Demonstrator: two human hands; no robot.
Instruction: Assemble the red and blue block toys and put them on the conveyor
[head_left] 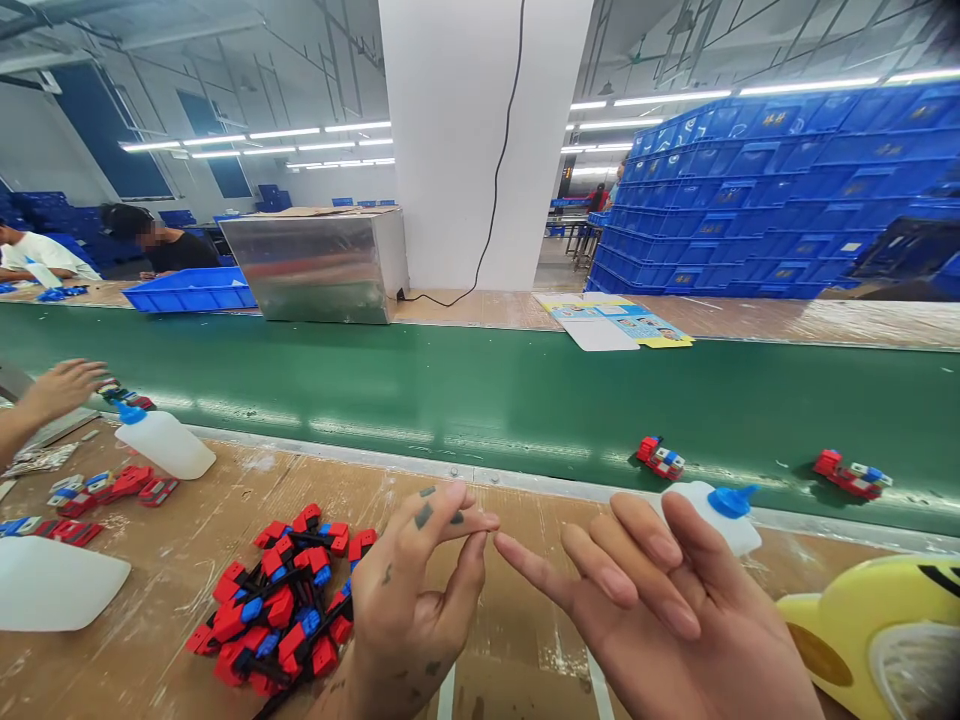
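Right of the red-black-blue plastic pile (280, 605), left hand (416, 590) pinched, contents unclear; right hand (675, 625) spread.
Pieces (227, 622) seemed light, stiff, grippable by ends.

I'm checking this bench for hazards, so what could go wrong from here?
The left hand is right beside the heaped red-and-blue pieces; a sideways bump might scatter them. The blue-capped bottle is partly hidden behind the right hand, so it could get knocked toward the green belt.
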